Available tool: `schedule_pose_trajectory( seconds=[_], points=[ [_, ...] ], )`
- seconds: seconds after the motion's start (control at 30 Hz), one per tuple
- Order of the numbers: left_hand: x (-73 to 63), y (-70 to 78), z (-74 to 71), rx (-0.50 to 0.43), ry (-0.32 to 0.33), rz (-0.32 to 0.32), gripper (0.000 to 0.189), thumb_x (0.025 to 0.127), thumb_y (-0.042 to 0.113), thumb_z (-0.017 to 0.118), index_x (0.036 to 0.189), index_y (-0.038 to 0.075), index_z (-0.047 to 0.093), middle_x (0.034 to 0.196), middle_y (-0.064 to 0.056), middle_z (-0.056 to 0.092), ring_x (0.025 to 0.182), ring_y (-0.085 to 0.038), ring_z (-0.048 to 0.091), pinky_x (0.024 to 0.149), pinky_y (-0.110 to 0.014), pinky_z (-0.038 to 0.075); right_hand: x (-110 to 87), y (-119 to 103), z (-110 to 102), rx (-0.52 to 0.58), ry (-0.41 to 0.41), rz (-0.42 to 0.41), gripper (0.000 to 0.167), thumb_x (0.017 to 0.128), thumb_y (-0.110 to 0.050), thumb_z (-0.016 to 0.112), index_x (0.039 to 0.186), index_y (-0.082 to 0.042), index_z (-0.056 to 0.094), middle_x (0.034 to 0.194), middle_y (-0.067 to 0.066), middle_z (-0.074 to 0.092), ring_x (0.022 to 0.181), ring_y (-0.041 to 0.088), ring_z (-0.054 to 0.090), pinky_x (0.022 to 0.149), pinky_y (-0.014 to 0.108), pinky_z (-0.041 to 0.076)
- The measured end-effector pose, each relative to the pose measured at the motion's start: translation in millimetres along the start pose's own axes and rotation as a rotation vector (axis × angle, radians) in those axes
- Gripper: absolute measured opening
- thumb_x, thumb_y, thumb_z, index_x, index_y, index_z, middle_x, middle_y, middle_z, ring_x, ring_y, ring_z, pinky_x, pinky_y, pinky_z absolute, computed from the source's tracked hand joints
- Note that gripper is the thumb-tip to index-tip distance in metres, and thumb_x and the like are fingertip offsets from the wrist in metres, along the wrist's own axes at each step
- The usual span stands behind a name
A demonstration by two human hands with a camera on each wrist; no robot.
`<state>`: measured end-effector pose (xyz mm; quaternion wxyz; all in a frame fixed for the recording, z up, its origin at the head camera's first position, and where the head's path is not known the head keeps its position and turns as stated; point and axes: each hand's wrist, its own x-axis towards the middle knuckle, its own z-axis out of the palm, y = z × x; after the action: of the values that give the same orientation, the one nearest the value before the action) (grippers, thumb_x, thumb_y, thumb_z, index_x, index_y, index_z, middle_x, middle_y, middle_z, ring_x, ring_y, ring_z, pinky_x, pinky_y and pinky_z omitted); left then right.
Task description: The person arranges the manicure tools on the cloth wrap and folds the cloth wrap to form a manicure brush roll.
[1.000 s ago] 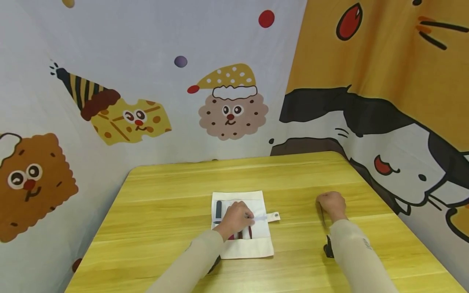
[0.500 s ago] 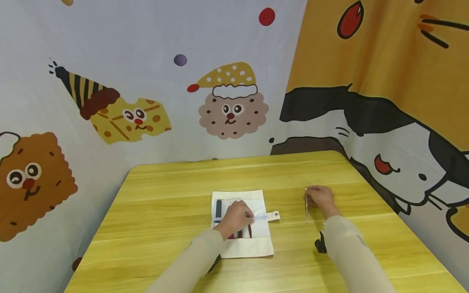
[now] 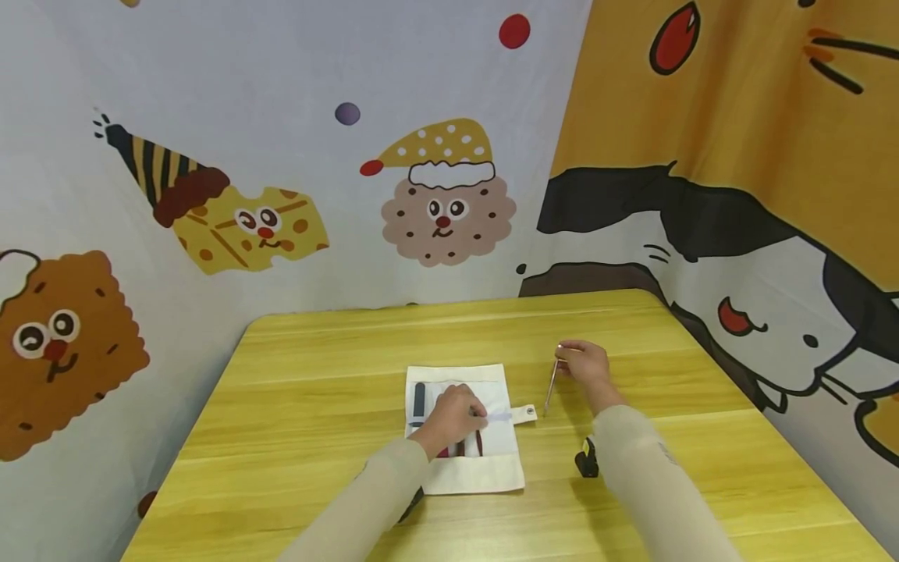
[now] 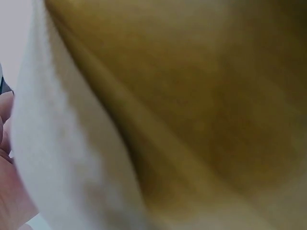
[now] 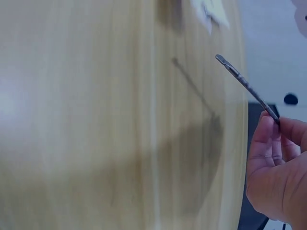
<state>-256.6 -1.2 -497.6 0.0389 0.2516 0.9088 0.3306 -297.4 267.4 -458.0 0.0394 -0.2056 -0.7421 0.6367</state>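
Note:
A white fabric tool pouch (image 3: 474,478) lies unfolded on the table in the head view, with a dark blue-grey tool (image 3: 419,400) and several reddish tools (image 3: 480,445) in it. My left hand (image 3: 453,417) rests over its middle, curled fingertips pinching the pouch at its pale strap (image 3: 497,418); the palm side is hidden. To the right, my right hand (image 3: 584,364) pinches one end of a thin metal stick tool (image 5: 247,88) and holds it above the table. Its shaft is knurled and its free end flattened, like a cuticle pusher. That end points down toward the pouch's snap tab (image 3: 524,414).
The wooden table (image 3: 302,390) reaches back to a cartoon-printed curtain (image 3: 281,101). A black wrist device (image 3: 586,459) sits under the right sleeve. The left sleeve (image 4: 72,134) blocks most of the left wrist view.
My right hand has moved left and slightly farther back, bringing the metal stick tool closer to the pouch, and the tool now slants toward it. My left hand has stayed in place.

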Motion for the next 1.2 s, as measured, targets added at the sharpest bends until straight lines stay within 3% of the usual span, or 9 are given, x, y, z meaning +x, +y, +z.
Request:
schedule_pose_trajectory(
  seconds=[0.2, 0.6, 0.77, 1.0, 1.2],
  points=[
    [-0.6, 0.1, -1.0, 0.003, -0.005, -0.005, 0.004, 0.086, 0.014, 0.077, 0.082, 0.014, 0.077, 0.085, 0.006, 0.056, 0.089, -0.016, 0.050, 0.089, -0.039, 0.041, -3.3, -6.9, 30.7, 0.063, 0.004, 0.002, 0.035, 0.096, -0.005, 0.063, 0.129, 0.008, 0.059, 0.094, 0.011, 0.069, 0.064, 0.011, 0.065, 0.066, 0.026, 0.057],
    [0.8, -1.0, -1.8, 0.029, 0.012, 0.051, 0.007, 0.084, 0.014, 0.079, 0.080, 0.010, 0.077, 0.084, 0.003, 0.059, 0.085, -0.014, 0.051, 0.083, -0.034, 0.042, -6.4, 0.9, 80.9, 0.137, -0.030, 0.015, 0.032, 0.093, -0.003, 0.065, 0.123, 0.008, 0.063, 0.096, 0.016, 0.068, 0.066, 0.015, 0.065, 0.068, 0.030, 0.058],
    [2.0, -1.7, -1.2, 0.029, 0.000, 0.041, 0.006, 0.084, 0.015, 0.079, 0.081, 0.011, 0.078, 0.084, 0.005, 0.059, 0.086, -0.014, 0.051, 0.082, -0.033, 0.042, -6.8, 3.8, 90.7, 0.151, -0.036, 0.017, 0.030, 0.093, -0.002, 0.066, 0.122, 0.007, 0.063, 0.096, 0.019, 0.068, 0.064, 0.015, 0.064, 0.068, 0.031, 0.057],
    [2.0, -1.1, -1.0, 0.037, -0.012, 0.022, 0.004, 0.084, 0.015, 0.080, 0.081, 0.015, 0.078, 0.085, 0.007, 0.058, 0.087, -0.013, 0.051, 0.083, -0.033, 0.042, -11.3, 5.2, 96.3, 0.065, -0.046, 0.044, 0.025, 0.094, -0.006, 0.066, 0.118, 0.001, 0.067, 0.097, 0.014, 0.067, 0.070, 0.015, 0.062, 0.067, 0.028, 0.055],
    [1.5, -0.8, -2.6, 0.033, -0.025, 0.003, 0.004, 0.085, 0.017, 0.079, 0.082, 0.015, 0.078, 0.086, 0.008, 0.058, 0.089, -0.014, 0.051, 0.085, -0.034, 0.043, -12.5, 11.8, 97.8, 0.005, -0.105, 0.027, 0.026, 0.094, -0.007, 0.066, 0.119, 0.002, 0.066, 0.096, 0.013, 0.069, 0.071, 0.015, 0.063, 0.065, 0.027, 0.055]
  ],
)
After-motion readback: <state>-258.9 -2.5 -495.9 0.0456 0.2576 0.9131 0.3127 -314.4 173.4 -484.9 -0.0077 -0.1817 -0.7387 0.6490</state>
